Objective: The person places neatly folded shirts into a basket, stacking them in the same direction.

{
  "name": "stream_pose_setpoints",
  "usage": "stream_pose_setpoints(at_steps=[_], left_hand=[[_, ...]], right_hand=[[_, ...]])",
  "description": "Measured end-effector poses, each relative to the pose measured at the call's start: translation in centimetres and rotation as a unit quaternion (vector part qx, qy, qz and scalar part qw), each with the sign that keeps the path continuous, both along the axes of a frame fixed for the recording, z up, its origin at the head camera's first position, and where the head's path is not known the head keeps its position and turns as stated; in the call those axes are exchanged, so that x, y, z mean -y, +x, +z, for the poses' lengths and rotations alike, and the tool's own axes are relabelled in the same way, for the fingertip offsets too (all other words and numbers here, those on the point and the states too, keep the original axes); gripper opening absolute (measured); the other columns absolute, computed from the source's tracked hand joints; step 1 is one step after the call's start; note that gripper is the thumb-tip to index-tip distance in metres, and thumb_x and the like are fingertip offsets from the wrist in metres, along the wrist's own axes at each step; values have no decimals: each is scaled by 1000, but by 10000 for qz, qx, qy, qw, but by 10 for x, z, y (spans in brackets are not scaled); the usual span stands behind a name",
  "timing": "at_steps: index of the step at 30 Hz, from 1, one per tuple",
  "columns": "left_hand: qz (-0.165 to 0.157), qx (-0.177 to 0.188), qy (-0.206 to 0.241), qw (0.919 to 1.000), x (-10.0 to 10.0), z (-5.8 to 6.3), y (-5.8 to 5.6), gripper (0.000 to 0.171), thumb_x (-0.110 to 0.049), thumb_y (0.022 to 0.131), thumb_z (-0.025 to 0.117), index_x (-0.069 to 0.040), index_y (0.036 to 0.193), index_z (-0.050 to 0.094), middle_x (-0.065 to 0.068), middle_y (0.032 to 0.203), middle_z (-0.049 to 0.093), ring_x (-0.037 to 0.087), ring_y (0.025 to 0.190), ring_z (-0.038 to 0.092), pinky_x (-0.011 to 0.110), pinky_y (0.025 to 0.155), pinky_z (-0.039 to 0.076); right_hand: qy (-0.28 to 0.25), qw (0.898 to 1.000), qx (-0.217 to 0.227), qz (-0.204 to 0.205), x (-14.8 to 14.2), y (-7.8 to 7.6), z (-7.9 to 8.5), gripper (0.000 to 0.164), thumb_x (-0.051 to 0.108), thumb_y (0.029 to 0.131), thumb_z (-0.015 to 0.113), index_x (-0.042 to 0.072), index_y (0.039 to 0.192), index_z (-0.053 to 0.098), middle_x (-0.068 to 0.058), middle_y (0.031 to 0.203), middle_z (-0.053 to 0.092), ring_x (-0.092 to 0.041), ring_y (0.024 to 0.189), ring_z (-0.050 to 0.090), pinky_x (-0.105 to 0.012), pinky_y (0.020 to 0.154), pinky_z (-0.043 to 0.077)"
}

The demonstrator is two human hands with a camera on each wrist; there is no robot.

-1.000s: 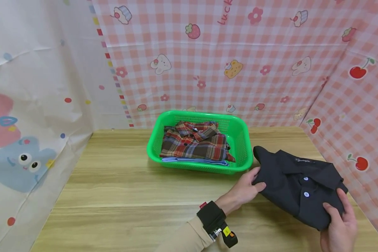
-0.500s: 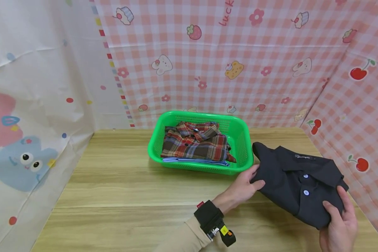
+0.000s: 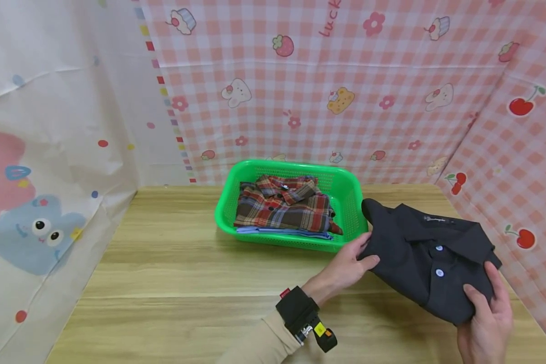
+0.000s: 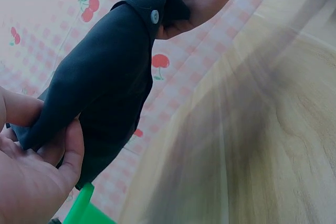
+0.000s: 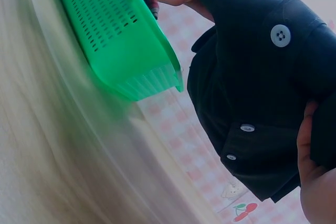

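A folded black shirt (image 3: 405, 258) with a collar and white buttons is held up between both hands, to the right of the green basket (image 3: 223, 212). My left hand (image 3: 346, 265) pinches its left edge, thumb on top and fingers underneath, close to the basket's right front corner. At the shirt's lower right, my right hand (image 3: 487, 316) grips the edge with the thumb over the front. The wrist views show the shirt raised over the wooden table (image 4: 252, 129), its underside visible in the left wrist view.
Inside the basket lies a folded plaid shirt (image 3: 282, 210) on top of folded light blue cloth (image 3: 282, 232). Behind the table hangs a pink checked curtain (image 3: 264, 116); a white cartoon-print sheet (image 3: 63, 126) covers the left side.
The black shirt and both hands have risen slightly and shifted a little left towards the basket. Both grips stay the same, and the basket's contents look unchanged.
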State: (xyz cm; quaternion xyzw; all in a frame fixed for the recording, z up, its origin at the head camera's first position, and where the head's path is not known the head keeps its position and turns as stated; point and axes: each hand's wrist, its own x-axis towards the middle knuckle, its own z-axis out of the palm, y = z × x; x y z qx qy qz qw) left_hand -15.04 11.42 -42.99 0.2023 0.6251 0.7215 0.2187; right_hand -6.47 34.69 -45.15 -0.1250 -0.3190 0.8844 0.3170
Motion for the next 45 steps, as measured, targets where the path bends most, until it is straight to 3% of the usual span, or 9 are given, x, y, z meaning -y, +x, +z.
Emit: stream_pose_setpoints(at_steps=[9, 18, 30, 45], left_hand=[[-23, 131, -31, 9999, 10, 5, -2, 61, -10, 107, 54, -9, 162, 30, 7, 161, 43, 17, 147, 43, 30, 116, 40], [-80, -74, 91, 9999, 21, 7, -4, 60, -7, 107, 52, -6, 162, 29, 12, 160, 45, 21, 146, 45, 29, 115, 42], [-32, -156, 154, 9998, 35, 11, -7, 60, -8, 107, 51, -8, 163, 28, 12, 160, 44, 22, 145, 46, 32, 114, 44], [149, -199, 398, 9989, 53, 16, -9, 61, -4, 107, 50, -6, 163, 26, 15, 161, 41, 26, 148, 42, 35, 116, 42]], right_hand=[[228, 9996, -96, 123, 7, -6, 4, 56, -23, 96, 48, -1, 147, 52, -8, 156, 46, -21, 132, 59, -32, 79, 61], [397, 9987, -161, 283, 15, -9, 6, 56, -22, 97, 46, -1, 148, 50, -10, 157, 43, -21, 130, 61, -32, 79, 61], [300, 9965, -662, 415, 30, -18, 8, 56, -25, 95, 43, -6, 148, 47, -17, 151, 51, -26, 123, 65, -34, 76, 62], [596, 9948, -461, 691, 47, -24, 19, 57, -23, 97, 44, -2, 150, 47, -13, 157, 44, -24, 124, 64, -32, 77, 62]])
